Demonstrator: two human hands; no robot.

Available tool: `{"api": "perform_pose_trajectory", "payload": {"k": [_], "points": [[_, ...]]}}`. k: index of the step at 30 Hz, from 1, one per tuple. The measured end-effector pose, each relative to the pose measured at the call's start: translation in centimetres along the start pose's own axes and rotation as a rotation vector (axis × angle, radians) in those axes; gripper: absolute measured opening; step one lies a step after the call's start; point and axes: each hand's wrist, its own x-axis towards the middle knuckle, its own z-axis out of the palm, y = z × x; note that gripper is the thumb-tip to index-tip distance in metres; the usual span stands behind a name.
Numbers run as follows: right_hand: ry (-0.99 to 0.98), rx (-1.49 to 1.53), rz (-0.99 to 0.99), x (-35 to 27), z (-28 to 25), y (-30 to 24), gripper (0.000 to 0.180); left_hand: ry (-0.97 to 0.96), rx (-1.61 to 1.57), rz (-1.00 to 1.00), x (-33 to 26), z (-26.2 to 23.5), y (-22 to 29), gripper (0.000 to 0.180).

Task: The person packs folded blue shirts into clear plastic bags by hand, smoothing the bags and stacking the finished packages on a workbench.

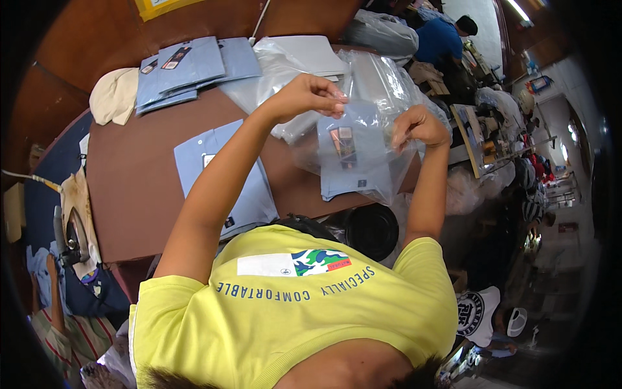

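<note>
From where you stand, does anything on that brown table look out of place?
I see nothing spilled or damaged. At the back left, the stacked blue shirts overlap unevenly, edges out of line. Beside them, a bunched cream cloth item looks odd against flat folding. The clear bag being handled is merely wrinkled.

Folded blue shirt (367, 172) — visible through clear bag (382, 139)

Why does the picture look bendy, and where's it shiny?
Head view: the fisheye lens bends straight edges toward the picture's dark rim; head view: white glints dot the clear plastic bag between the left hand and right hand; head view: a tube light glows upper right, but the lower-right background is dim.
</note>
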Motion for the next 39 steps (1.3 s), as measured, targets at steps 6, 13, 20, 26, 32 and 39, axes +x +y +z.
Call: {"api": "perform_pose_trajectory", "payload": {"k": [6,13,20,26,32,39], "points": [[0.026,0.086,0.013,4.1,-0.2,2.8,0.014,0.245,-0.051,-0.103,-7.8,-2.0,2.1,0.023],[-0.048,0.022,0.098,11.7,3.0,2.8,0.022,0.457,-0.064,-0.019,-15.2,-4.1,2.6,0.03],[-0.127,0.011,0.173,17.7,7.3,2.1,0.024,0.549,-0.086,-0.009,-21.6,-6.3,3.0,0.035],[-0.117,0.027,0.272,21.5,10.8,2.1,0.025,0.613,-0.153,-0.046,-26.1,-8.0,2.9,0.035],[-0.154,-0.005,0.364,24.5,13.7,1.8,0.026,0.7,-0.13,-0.091,-28.8,-9.2,2.5,0.029],[-0.174,-0.049,0.345,26.1,15.8,1.4,0.025,0.715,-0.175,-0.083,-30.4,-10.3,1.8,0.028]]}}
